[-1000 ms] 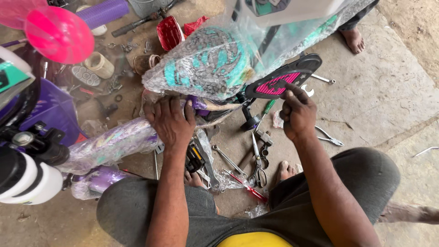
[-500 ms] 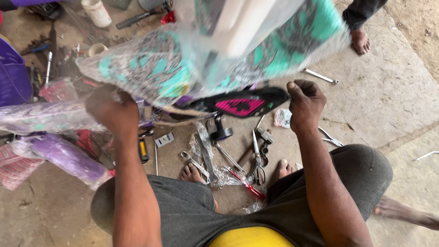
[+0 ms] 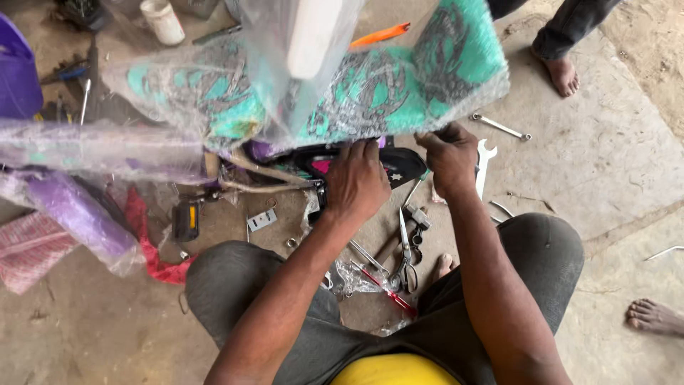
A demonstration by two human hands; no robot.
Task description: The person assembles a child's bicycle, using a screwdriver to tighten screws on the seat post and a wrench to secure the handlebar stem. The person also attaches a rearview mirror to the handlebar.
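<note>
Both forearms reach forward from the squatting knees. The left hand (image 3: 356,182) lies palm-down, its grip clasped over the black bicycle saddle (image 3: 399,162); the right hand (image 3: 450,155) pinches the plastic-wrapped teal frame (image 3: 399,85) at its lower edge. The saddle (long axis running left to right) sits just under the frame. Wrenches (image 3: 484,158) and pliers (image 3: 406,257) crowd the concrete floor (image 3: 605,178) between the knees.

Head camera looks steeply down, close over the lap and floor (image 3: 613,171).
</note>
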